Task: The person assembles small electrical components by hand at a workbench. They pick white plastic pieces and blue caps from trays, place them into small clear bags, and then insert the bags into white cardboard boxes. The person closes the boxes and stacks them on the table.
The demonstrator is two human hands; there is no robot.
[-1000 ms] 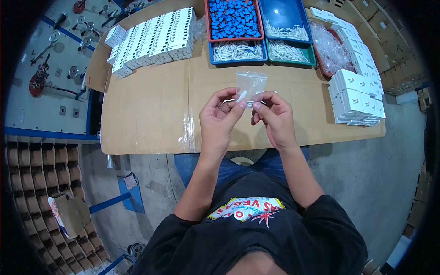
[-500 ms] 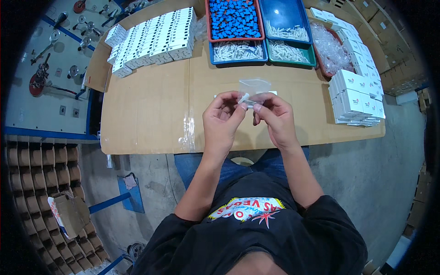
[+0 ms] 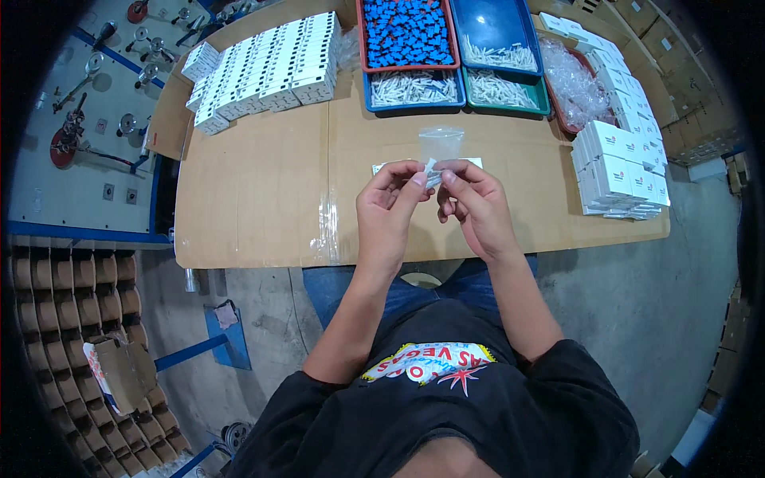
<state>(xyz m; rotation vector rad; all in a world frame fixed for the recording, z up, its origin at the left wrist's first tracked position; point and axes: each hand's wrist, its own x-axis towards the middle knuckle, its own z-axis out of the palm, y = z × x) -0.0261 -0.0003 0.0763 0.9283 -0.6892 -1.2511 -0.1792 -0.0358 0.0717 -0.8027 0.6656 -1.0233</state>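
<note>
A small clear plastic bag [image 3: 441, 142] is pinched between my two hands above the cardboard-covered table. Inside its lower part, or just at it, lie small white plastic pieces [image 3: 433, 174], partly covered by my fingers. My left hand [image 3: 394, 195] is closed with thumb and fingers on the bag's left side. On the other side my right hand [image 3: 475, 199] pinches the bag close to the white pieces. Behind the hands, a white flat item [image 3: 476, 162] lies on the cardboard, mostly hidden.
Rows of white boxes [image 3: 271, 68] stand back left, and stacked white boxes [image 3: 617, 171] at the right. Trays at the back hold blue pieces [image 3: 408, 33] and white sticks [image 3: 414, 89]. A red-brown basket [image 3: 567, 119] contains clear bags [image 3: 575, 84]. Cardboard [image 3: 255, 199] covers the table.
The bag has tilted more upright, its free end lifting and shifting slightly away from me. My hands have drawn a little closer together around the white pieces.
</note>
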